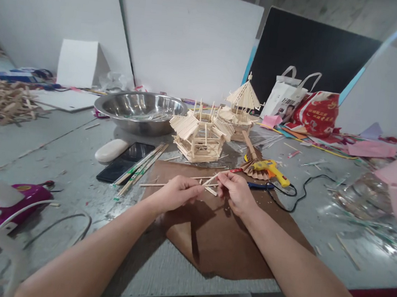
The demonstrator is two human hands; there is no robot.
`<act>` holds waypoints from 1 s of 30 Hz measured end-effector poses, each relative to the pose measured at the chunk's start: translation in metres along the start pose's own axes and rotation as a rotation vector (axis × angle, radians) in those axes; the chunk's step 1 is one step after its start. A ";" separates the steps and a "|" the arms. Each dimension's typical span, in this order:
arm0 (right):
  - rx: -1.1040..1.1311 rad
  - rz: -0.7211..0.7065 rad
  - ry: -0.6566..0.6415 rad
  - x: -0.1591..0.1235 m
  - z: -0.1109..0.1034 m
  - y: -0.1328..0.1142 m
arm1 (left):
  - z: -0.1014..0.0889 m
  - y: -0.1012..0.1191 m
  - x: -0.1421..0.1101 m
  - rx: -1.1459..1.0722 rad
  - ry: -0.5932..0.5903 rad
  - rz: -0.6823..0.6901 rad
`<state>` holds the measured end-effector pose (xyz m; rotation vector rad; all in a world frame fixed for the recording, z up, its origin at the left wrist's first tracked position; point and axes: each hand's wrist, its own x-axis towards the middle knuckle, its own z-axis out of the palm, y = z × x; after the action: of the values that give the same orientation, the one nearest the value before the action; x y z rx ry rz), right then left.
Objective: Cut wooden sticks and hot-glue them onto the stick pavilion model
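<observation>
Over a sheet of brown paper (230,251), my left hand (179,194) and my right hand (238,193) are close together. Thin pale wooden sticks (211,182) meet between my fingertips. Thumb and fingers of my right hand pinch one short stick. The left fingertips are closed at the near end of the sticks; exactly what they grip is partly hidden. Another long stick (152,185) lies across the paper beside my left hand. Just beyond stands a roofed stick model (203,137) with open upright posts.
A yellow glue gun (270,170) with a black cord lies right. Wrapped chopsticks (143,168), a phone (116,170) and a white oval object (111,151) lie left. Behind are a steel basin (117,114) and a taller stick pagoda (246,97). Plastic packaging (359,198) sits far right.
</observation>
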<state>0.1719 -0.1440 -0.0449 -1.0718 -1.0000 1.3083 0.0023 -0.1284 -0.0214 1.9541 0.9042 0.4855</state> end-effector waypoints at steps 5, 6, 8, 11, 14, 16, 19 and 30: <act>0.154 -0.082 0.096 0.000 -0.003 -0.009 | 0.007 0.000 0.000 -0.055 0.004 -0.026; 0.109 -0.083 0.065 -0.001 -0.002 -0.010 | 0.007 -0.001 0.001 -0.097 0.085 -0.049; -0.049 -0.021 -0.099 -0.007 0.001 -0.009 | 0.004 -0.004 0.006 -0.195 0.269 -0.086; -0.310 0.105 -0.506 -0.021 0.009 -0.003 | -0.002 -0.003 0.016 -0.323 0.450 -0.084; -0.488 0.165 -0.843 -0.030 0.015 0.004 | -0.006 0.004 0.030 -0.426 0.508 -0.082; -0.545 0.158 -0.875 -0.031 0.016 0.006 | -0.007 0.009 0.043 -0.459 0.549 -0.107; -0.593 0.152 -0.828 -0.029 0.016 0.008 | -0.008 0.009 0.064 -0.420 0.606 -0.157; -0.566 0.197 -0.768 -0.028 0.020 0.006 | -0.016 0.001 0.096 -0.372 0.592 -0.240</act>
<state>0.1497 -0.1712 -0.0455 -1.1082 -1.9633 1.6993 0.0556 -0.0472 -0.0139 1.3546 1.2891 1.0378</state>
